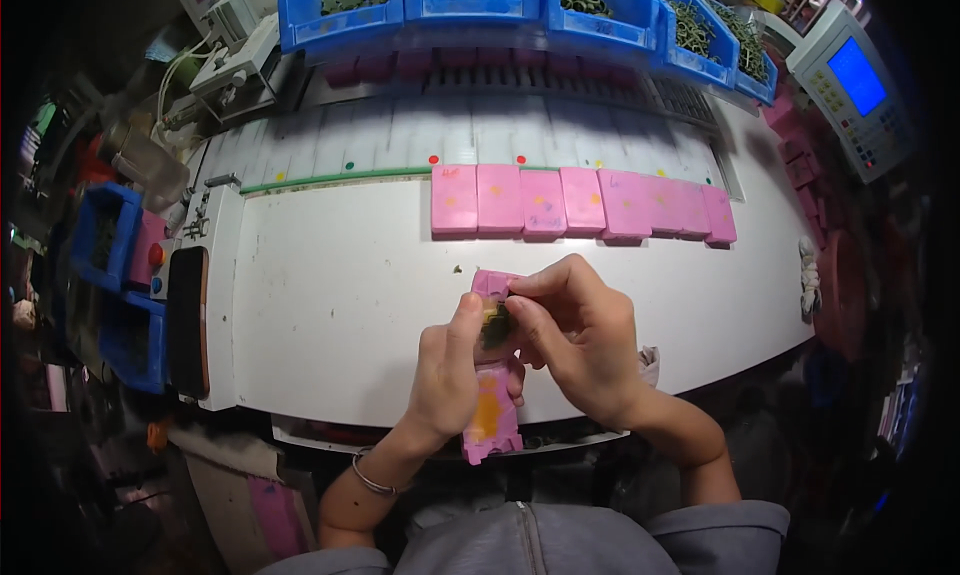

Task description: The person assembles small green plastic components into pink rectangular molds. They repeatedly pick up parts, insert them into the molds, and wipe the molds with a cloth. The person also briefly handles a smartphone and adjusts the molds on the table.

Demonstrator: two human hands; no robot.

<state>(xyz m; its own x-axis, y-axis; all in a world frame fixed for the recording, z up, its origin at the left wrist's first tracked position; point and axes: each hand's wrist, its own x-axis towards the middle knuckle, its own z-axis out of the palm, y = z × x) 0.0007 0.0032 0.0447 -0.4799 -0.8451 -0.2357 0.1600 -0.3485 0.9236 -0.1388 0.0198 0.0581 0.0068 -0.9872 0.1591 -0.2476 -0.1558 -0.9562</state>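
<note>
My left hand [447, 375] grips a pink block-like piece [488, 420] with a yellow-orange patch, its lower end sticking out below my fingers over the table's front edge. Above it, between my hands, is a second pink part [492, 279]; whether the two are joined is hidden. A small dark green piece [497, 327] lies at this upper part. My right hand [580, 340] has thumb and forefinger pinched together at its edge, and what sits between those fingertips is too small to make out.
A row of pink blocks [540, 203] stands beyond my hands. Blue bins [470, 7] with green pieces line the back. A phone-like dark slab [188, 320] is at the left, a device with a blue screen [856, 75] at the right. Tiny scraps [458, 269] lie on the white table [330, 305].
</note>
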